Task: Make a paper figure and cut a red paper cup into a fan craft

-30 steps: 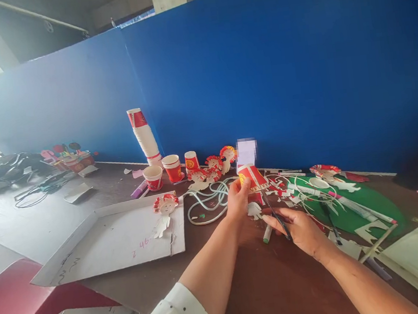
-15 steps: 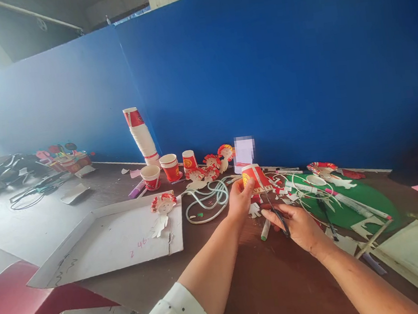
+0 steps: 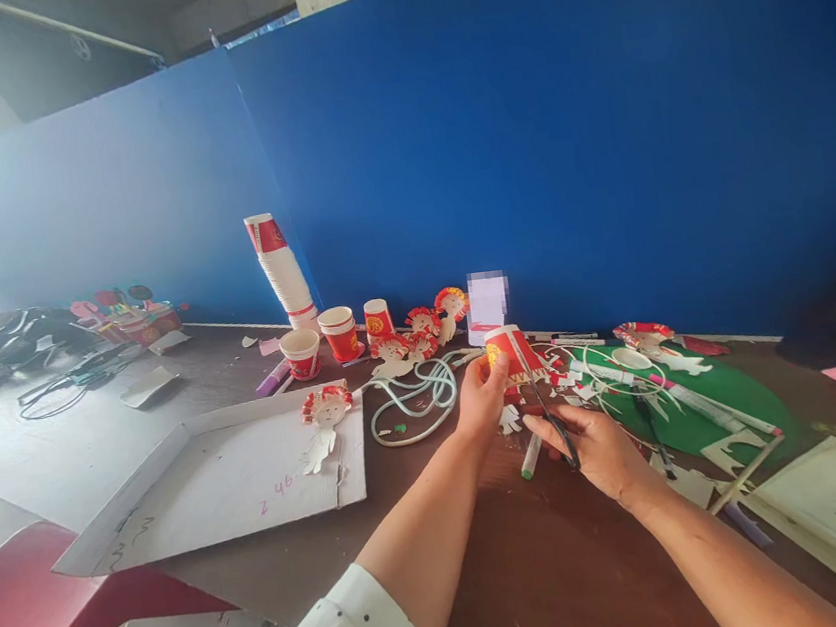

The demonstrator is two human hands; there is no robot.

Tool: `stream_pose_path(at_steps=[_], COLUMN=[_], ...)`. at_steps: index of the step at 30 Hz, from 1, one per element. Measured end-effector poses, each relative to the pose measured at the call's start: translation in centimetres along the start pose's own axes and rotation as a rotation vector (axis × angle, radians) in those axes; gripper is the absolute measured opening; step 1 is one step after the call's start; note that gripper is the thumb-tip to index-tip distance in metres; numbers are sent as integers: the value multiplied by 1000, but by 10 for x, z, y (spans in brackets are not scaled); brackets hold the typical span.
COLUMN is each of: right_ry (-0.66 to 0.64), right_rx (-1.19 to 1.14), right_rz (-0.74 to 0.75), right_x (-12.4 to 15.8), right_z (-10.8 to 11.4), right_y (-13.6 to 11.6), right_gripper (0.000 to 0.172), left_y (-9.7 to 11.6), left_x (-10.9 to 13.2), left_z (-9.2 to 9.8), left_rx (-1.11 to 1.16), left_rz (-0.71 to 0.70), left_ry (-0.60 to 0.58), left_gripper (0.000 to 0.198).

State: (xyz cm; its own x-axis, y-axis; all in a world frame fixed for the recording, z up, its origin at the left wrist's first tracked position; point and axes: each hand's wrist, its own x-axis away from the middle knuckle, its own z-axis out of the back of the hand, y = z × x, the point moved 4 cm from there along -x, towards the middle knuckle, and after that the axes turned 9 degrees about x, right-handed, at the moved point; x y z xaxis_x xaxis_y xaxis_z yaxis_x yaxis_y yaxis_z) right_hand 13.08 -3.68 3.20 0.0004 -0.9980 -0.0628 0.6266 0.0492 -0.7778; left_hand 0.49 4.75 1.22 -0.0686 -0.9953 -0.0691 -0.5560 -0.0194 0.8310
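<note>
Scissors (image 3: 551, 419) slice red paper cup (image 3: 511, 351) rim.

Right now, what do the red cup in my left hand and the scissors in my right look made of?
Red cup: likely thin paper, matt red print, like the white stack of cups. Scissors: slim dark blades, probably metal; handles look black plastic, hidden by the right hand.

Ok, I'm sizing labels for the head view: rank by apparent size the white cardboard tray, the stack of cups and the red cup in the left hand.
1. white cardboard tray, clearly largest.
2. stack of cups, though it stands farther back.
3. red cup in the left hand, smallest.
</note>
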Motion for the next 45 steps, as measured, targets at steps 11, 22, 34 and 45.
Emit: stream_pose_path(at_steps=[11,22,34,45], right_ry=[158,199,116,131], right_rx=[-164,-193,-244,-162], right_rz=[-87,-69,-26,-9], right_x=[-1,-3,-3,-2], right_z=[10,14,1,0], right_y=[1,7,4,2], right_gripper=[46,51,41,42], left_y=[2,-15,-21,-27], left_x=[-5,13,16,8], left_z=[11,-11,-19,-11], left_rx=[-120,-19,535,594], left_rz=[-61,512,726,547], left_ry=[153,-73,-111,-14], left_gripper=[44,66,42,28])
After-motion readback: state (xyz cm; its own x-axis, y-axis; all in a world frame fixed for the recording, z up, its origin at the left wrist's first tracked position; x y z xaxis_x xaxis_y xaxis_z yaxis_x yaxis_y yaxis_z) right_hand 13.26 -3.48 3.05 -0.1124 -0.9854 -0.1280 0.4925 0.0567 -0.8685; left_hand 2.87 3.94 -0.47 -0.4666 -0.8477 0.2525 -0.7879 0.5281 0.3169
